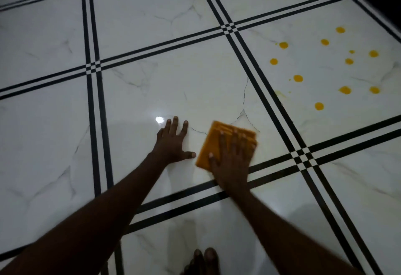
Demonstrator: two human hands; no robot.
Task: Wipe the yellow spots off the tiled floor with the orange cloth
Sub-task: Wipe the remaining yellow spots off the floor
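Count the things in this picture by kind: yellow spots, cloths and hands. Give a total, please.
Round yellow spots on the white tiled floor: 11 (tiny specks and one faint smear not counted)
Folded orange cloth: 1
Bare hands: 2 (left hand, right hand)
Total: 14

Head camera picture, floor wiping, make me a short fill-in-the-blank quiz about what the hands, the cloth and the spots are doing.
1. The right hand presses flat on the ____ cloth.
2. The left hand rests on the bare tile with its fingers ____.
3. The yellow spots lie on the tile to the ____ of the cloth.
4. Black double ____ separate the cloth's tile from the spotted one.

Missing words: orange; spread; right; lines
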